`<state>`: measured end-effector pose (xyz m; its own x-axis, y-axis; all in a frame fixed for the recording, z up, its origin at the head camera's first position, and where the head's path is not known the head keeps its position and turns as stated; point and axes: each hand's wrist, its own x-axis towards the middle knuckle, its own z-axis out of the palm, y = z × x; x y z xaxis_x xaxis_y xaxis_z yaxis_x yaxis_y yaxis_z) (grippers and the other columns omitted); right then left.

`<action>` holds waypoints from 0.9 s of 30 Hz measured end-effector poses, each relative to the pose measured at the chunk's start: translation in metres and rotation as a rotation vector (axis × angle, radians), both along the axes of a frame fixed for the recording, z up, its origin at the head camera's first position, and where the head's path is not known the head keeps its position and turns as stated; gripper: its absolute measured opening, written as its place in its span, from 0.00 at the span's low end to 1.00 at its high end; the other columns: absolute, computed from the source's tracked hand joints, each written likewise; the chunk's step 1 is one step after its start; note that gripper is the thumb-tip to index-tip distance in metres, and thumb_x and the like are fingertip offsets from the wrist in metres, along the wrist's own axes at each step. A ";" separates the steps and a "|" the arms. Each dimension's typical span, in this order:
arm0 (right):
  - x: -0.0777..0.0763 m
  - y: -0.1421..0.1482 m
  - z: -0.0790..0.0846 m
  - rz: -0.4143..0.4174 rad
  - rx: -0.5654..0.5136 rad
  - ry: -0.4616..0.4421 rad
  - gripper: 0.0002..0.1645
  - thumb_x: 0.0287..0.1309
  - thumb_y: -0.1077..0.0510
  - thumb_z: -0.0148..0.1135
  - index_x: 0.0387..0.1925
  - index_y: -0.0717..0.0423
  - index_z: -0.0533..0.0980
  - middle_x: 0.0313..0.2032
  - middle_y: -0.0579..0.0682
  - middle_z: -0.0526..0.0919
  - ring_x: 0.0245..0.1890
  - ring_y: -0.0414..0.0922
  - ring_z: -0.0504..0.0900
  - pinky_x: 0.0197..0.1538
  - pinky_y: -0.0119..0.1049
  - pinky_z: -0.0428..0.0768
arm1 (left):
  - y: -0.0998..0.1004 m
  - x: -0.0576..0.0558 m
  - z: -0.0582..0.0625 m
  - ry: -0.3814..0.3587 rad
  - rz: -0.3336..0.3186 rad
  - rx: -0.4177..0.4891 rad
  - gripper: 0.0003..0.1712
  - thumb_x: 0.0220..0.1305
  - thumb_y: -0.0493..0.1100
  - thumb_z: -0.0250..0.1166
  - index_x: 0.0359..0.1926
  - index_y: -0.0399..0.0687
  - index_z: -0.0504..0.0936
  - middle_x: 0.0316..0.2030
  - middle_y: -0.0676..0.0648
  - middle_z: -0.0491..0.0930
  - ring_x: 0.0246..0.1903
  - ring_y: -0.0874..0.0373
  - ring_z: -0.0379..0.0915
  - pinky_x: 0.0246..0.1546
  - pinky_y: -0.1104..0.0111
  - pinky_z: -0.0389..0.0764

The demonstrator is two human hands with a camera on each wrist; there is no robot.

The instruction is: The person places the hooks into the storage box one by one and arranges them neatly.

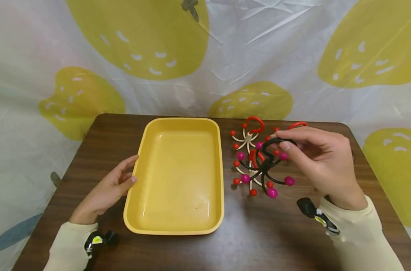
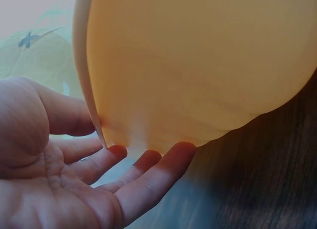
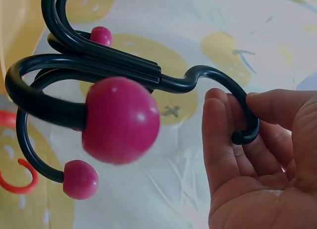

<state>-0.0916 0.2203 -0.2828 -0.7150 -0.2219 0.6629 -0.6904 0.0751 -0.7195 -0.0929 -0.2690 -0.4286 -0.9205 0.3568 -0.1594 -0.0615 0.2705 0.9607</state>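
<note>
My right hand (image 1: 327, 162) pinches the curved hook end of a black multi-armed hanging hook (image 3: 119, 66) between thumb and fingertips. Its curled arms end in magenta balls (image 3: 121, 120) and hang in front of similar hooks with cream arms, red balls and red tops. One cream-armed hook (image 1: 248, 138) lies farther back; another (image 1: 253, 174) is partly covered by the black one. A third shows its red top (image 1: 297, 124) behind my right hand. Against the left side of a yellow tray (image 1: 221, 180), my left hand (image 1: 107, 190) rests with fairly straight fingers touching rim and outer wall.
The tray stands on a dark wooden table (image 1: 259, 241), its inner floor bare. Behind the table's back edge hangs a pale cloth (image 1: 178, 96) printed with yellow fruit. Dark wrist-worn devices sit at both cream sleeves (image 1: 356, 229).
</note>
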 end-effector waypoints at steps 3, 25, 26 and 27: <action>-0.007 -0.006 0.000 -0.030 0.057 -0.027 0.15 0.56 0.81 0.66 0.45 0.74 0.86 0.39 0.53 0.93 0.25 0.37 0.84 0.28 0.24 0.77 | 0.000 -0.001 0.000 0.003 0.000 -0.001 0.39 0.83 0.36 0.54 0.85 0.47 0.47 0.80 0.33 0.52 0.60 0.51 0.81 0.53 0.62 0.87; -0.041 -0.060 -0.007 0.040 0.152 -0.208 0.14 0.64 0.71 0.69 0.49 0.60 0.88 0.43 0.45 0.93 0.36 0.42 0.92 0.36 0.27 0.84 | 0.002 -0.002 -0.001 -0.012 0.003 0.013 0.39 0.83 0.36 0.52 0.85 0.47 0.46 0.80 0.33 0.53 0.58 0.53 0.82 0.51 0.62 0.88; -0.042 -0.063 -0.007 0.043 0.152 -0.226 0.14 0.64 0.70 0.70 0.49 0.60 0.88 0.43 0.45 0.93 0.37 0.43 0.92 0.38 0.28 0.85 | 0.002 -0.002 -0.001 -0.015 0.002 0.014 0.39 0.83 0.36 0.52 0.85 0.48 0.46 0.80 0.33 0.53 0.58 0.53 0.82 0.51 0.62 0.88; -0.043 -0.065 -0.007 0.047 0.153 -0.242 0.13 0.65 0.69 0.70 0.50 0.60 0.88 0.43 0.45 0.93 0.38 0.43 0.92 0.39 0.28 0.86 | 0.002 -0.002 -0.001 -0.017 0.000 0.015 0.38 0.83 0.36 0.52 0.85 0.48 0.46 0.80 0.33 0.53 0.58 0.52 0.82 0.51 0.62 0.88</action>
